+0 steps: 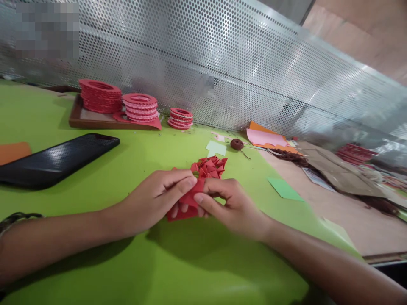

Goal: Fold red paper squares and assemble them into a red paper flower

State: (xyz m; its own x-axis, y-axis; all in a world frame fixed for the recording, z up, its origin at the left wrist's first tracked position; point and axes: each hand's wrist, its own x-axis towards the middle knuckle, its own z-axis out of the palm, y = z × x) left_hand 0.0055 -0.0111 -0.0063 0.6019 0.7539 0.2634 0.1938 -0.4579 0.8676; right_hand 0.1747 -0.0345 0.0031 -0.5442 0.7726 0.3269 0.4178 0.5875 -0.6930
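Between my two hands is a small piece of red paper (pixel 192 198), partly folded over and partly covered by the fingers. My left hand (pixel 165 192) pinches its left side, thumb on top near the upper edge. On the other side my right hand (pixel 227 203) grips the paper between thumb and fingers. A flat red part of paper shows under the fingertips. Just beyond the hands lies a pile of folded red paper pieces (pixel 211 166) with pointed corners, on the green tabletop (pixel 190 271).
A black phone (pixel 63 159) lies at left. Behind it, a brown tray (pixel 95 122) bears stacked red rings (pixel 100 96); a smaller ring stack (pixel 180 118) stands beside it. A brown yarn ball (pixel 237 144), green paper (pixel 285 189) and cardboard (pixel 340 169) lie right. A perforated metal panel (pixel 197 55) borders the back.
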